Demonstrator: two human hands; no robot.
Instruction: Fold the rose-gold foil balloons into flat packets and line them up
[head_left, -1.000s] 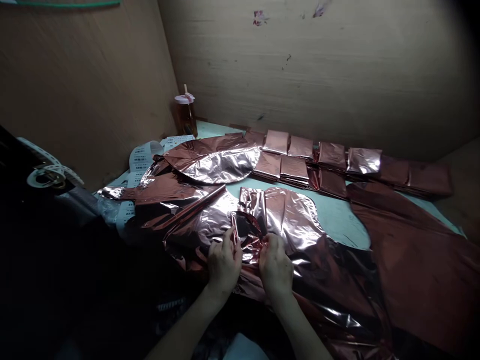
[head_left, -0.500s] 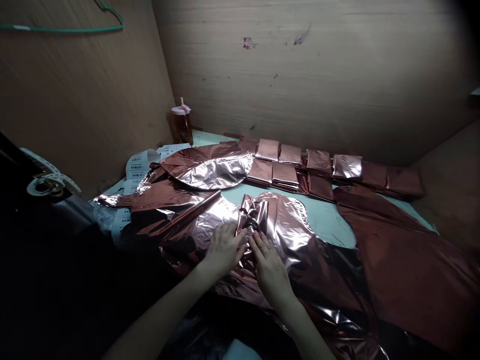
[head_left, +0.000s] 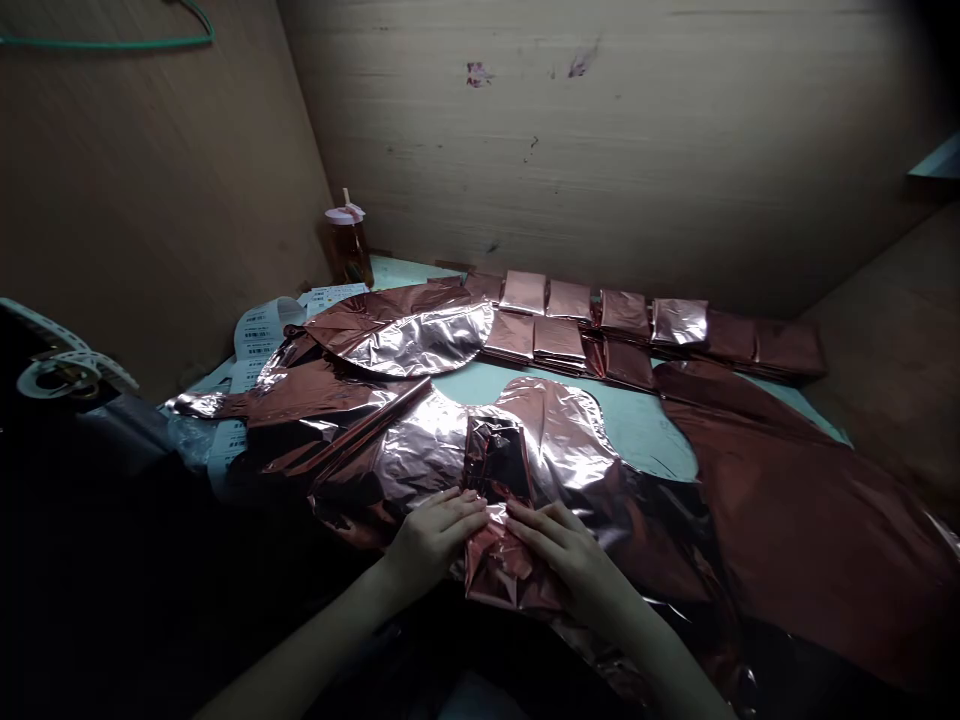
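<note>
A narrow folded strip of rose-gold foil balloon (head_left: 499,450) lies lengthwise before me, on top of larger unfolded foil sheets. My left hand (head_left: 431,540) rests on the strip's left side, its fingers stretched out and lying on the foil. From the right, my right hand (head_left: 559,545) lays its fingers flat across the same strip; neither hand grips it. Under and around the strip spreads a flat foil balloon (head_left: 559,420) with curved, crimped edges. Another rounded foil piece (head_left: 420,335) lies farther back on the left.
Several folded foil packets (head_left: 559,340) stand in rows along the back. A large foil sheet (head_left: 810,510) covers the right side. At the back left are a lidded drink cup (head_left: 349,245) and a roll of barcode labels (head_left: 259,335). Wooden walls (head_left: 600,150) enclose the pale table (head_left: 645,435).
Both my hands have moved nearer to me along the strip. Its far part now lies flatter and uncovered, and its near end shows as a folded panel. The view has shifted slightly.
</note>
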